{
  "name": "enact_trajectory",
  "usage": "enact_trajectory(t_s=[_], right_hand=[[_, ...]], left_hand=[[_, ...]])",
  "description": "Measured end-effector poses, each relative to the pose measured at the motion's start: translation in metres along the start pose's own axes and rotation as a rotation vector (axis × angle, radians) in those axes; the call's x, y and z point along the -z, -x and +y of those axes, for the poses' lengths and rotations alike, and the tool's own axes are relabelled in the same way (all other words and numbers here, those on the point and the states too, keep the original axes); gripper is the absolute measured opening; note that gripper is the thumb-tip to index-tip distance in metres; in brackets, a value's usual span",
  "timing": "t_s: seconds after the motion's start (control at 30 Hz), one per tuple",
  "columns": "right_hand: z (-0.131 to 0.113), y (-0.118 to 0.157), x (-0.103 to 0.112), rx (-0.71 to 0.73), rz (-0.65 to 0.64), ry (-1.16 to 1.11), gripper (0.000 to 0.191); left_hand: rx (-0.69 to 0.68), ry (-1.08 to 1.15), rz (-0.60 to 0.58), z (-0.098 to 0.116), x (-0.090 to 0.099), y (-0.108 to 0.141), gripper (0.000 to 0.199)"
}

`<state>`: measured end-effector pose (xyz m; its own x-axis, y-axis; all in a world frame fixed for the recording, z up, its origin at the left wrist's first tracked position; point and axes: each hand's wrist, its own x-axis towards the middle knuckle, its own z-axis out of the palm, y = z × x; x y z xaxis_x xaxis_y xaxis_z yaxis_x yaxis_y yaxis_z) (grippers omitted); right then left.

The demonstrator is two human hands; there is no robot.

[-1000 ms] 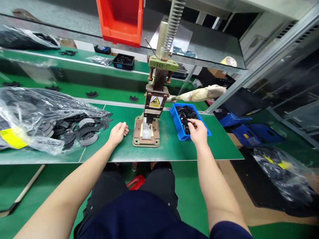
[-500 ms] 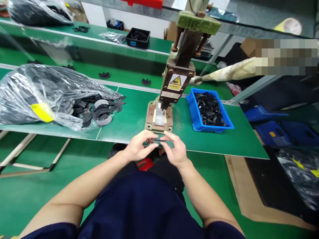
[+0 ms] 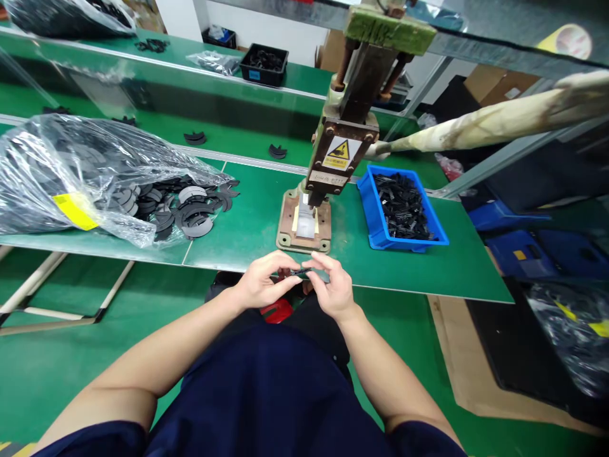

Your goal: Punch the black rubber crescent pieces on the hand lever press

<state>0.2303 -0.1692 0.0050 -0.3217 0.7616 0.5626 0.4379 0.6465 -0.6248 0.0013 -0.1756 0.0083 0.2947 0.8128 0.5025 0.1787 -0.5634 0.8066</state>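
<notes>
A small, thin black part (image 3: 301, 271) is held over the front edge of the green table (image 3: 247, 251). My left hand (image 3: 264, 280) pinches its left end, thumb below and fingers above. At its right end, my right hand (image 3: 333, 285) is closed in a similar pinch; the fingertips partly cover the part. Just beyond my hands stands a hand press (image 3: 340, 143) with a warning label, and a pale metal fixture (image 3: 306, 222) sits on its base. The ram's lower end hangs right over the fixture.
At left lies a clear plastic bag (image 3: 71, 162) spilling curved black pieces (image 3: 193, 209). A blue bin (image 3: 375, 225) of small black parts stands right of the press. The wrapped press lever (image 3: 476, 130) reaches out to the right. Behind is a green belt with scattered curved pieces (image 3: 277, 151).
The black part has turned slightly between my fingers, its right end now tilted. Both hands stay in nearly the same place. The view has shifted a little.
</notes>
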Motion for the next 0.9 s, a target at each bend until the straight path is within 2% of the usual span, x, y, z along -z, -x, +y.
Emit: enact_trajectory(t_s=[0.1,0.23,0.33,0.4,0.5,0.57,0.67,0.73,0.8,0.83,0.9], right_hand=[[0.003,-0.001,0.0,0.036,-0.003,0.002,0.061],[0.006,-0.005,-0.001,0.16,-0.04,0.023,0.061],[0.007,-0.01,0.001,0.233,-0.071,0.04,0.063],[0.008,-0.014,0.008,0.244,-0.077,0.056,0.065],[0.014,-0.027,0.033,0.2,0.0,0.099,0.063],[0.018,-0.043,0.058,0.147,0.134,0.137,0.055],[0.014,-0.078,0.097,0.101,0.41,0.134,0.039],[0.001,-0.107,0.118,0.152,0.575,0.072,0.038],[-0.02,-0.135,0.133,0.257,0.669,0.0,0.044],[-0.031,-0.148,0.138,0.301,0.679,-0.033,0.048],[-0.052,-0.17,0.145,0.329,0.615,-0.095,0.058]], left_hand=[[0.143,0.09,-0.039,0.002,0.0,0.0,0.02],[0.481,0.434,-0.098,-0.002,-0.004,0.0,0.029],[0.619,0.651,-0.203,-0.012,-0.007,-0.003,0.034],[0.624,0.688,-0.21,-0.021,-0.005,-0.009,0.036],[0.539,0.615,-0.077,-0.037,0.002,-0.029,0.047],[0.49,0.559,0.013,-0.05,0.009,-0.048,0.052],[0.471,0.532,0.139,-0.072,0.017,-0.08,0.048],[0.453,0.499,0.242,-0.087,0.018,-0.099,0.048],[0.408,0.421,0.325,-0.102,0.015,-0.115,0.047],[0.385,0.368,0.339,-0.109,0.013,-0.12,0.045],[0.349,0.242,0.321,-0.119,0.008,-0.127,0.038]])
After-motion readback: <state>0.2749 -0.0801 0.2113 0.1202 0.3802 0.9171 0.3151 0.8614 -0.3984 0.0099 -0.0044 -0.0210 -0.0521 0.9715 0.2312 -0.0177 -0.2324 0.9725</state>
